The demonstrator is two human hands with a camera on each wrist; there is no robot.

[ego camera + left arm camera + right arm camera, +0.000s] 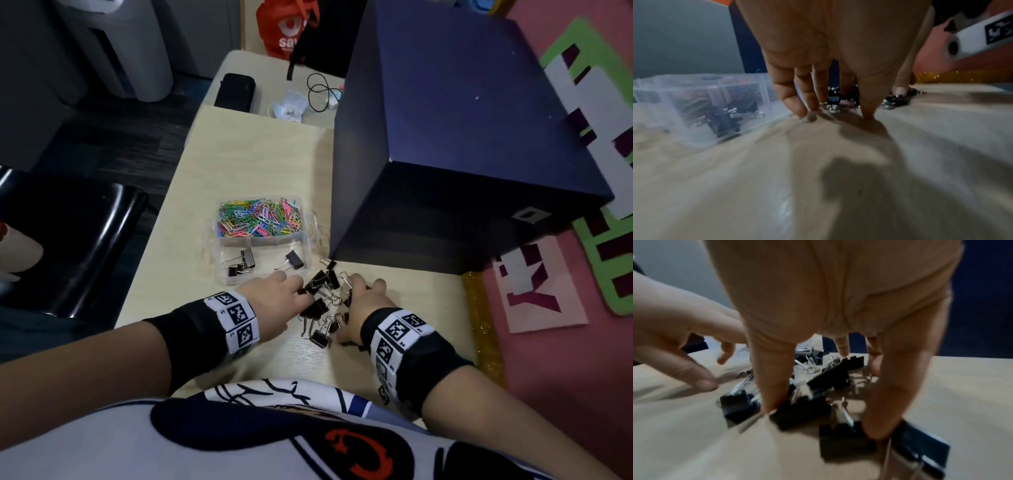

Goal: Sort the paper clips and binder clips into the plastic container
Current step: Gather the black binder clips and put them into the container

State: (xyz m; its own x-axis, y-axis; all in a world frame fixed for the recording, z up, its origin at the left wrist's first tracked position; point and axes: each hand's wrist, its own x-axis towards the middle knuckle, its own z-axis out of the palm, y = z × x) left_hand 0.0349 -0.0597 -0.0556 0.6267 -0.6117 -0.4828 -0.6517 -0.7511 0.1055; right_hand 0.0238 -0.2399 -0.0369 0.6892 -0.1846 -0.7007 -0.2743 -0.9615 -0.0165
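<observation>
Shirt: a white shirt [102, 442] with dark blue and red print fills the nearest edge of the head view.
Wrists: both carry black bands with white black-patterned marker blocks [236, 317].
Left hand: the left hand [274, 301] lies low over the pale wooden table [394, 363], its straight fingers [795, 104] reaching down so the tips touch the tabletop at the left edge of the clip pile; it holds nothing.
Right hand: the right hand [366, 301] is spread over the right side of the pile; in the right wrist view its fingers [774, 386] stand down among the clips, tips pressing on black clip bodies, none of them wrapped round a clip.
Binder clips on the table: a loose heap of black binder clips with silver wire handles [320, 308] lies between the two hands, just in front of the container.
Container: a clear plastic container with two compartments [310, 255] sits on the table just beyond the hands, its lid open to the right.
Near compartment: a few black binder clips [241, 263] lie in it, well apart from one another.
Far compartment: it is filled with multicoloured paper clips [260, 217].
Box: a large dark blue cardboard box [462, 137] stands to the right of the container, close beside it.
Far table end: a black pouch [235, 92], a crumpled white face mask [287, 108] and a thin black cable [320, 92] lie there.
Floor beyond: a red bag with white print [284, 27] stands past the table's end.
Right side: a pink board with green and white cut-out letters [548, 301] borders the table.
</observation>
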